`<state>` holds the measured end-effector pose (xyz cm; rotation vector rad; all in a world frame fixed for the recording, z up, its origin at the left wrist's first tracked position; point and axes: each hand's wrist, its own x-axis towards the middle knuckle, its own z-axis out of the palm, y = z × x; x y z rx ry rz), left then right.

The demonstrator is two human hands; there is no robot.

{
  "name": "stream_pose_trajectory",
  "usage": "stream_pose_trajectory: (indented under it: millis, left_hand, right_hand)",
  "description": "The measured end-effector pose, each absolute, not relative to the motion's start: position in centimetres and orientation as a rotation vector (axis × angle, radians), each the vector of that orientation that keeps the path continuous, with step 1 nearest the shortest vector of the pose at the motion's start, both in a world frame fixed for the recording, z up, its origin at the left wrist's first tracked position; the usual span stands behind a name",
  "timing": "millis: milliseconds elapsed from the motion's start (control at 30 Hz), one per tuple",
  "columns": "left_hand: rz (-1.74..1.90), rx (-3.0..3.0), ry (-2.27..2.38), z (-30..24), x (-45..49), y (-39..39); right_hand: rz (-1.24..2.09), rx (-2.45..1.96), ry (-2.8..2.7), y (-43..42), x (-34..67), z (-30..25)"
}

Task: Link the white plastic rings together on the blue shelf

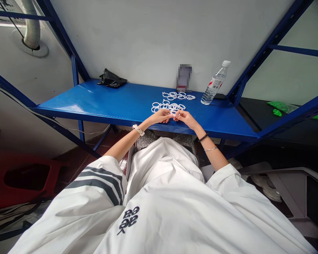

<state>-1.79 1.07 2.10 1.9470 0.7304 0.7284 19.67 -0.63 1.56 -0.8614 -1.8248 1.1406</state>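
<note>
A small white piece (172, 112) was held at the lower edge of the ring pile, near the centre of the frame, and was being worked between the fingertips of both hands; whether it was itself a ring could not be told at that size. The step in hand was judged to be the fine handling of this one piece. For the next move, a light, steady pinch by both hands seemed to be called for, with the loose rings left undisturbed.

The left hand (162, 116) was brought in from the left, its thumb and forefinger closed on the piece and its other fingers curled beneath. The right hand (184, 118) was set opposite, closed in a like pinch, its fingers bent and its tips almost meeting those of the left. Both forearms were angled inward from the lower corners, and the hands were held over the near edge of the blue table (116, 102).

Just beyond the hands, white rings (172, 106) were heaped, with a smaller group of rings (172, 95) spread above them in the frame.
</note>
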Motion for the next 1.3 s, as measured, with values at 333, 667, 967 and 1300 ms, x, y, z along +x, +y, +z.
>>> stream_pose_trajectory:
  millis: [333, 667, 967, 1300]
  left_hand:
    - [0.739, 1.943, 0.688, 1.92, -1.83, 1.29]
    - [0.739, 1.936, 0.673, 1.95, -1.86, 1.27]
    - [0.74, 1.912, 0.673, 1.99, -1.82, 1.26]
    - [0.74, 1.896, 0.709, 2.22, -1.75, 0.99]
  right_hand:
    - [1.157, -0.847, -1.823, -0.81, 19.75, 1.66]
    - [1.165, -0.853, -1.815, -0.73, 19.76, 1.64]
    - [1.16, -0.867, -1.822, -1.01, 19.67, 1.95]
    - [1.148, -0.868, -1.814, -0.91, 19.7, 1.75]
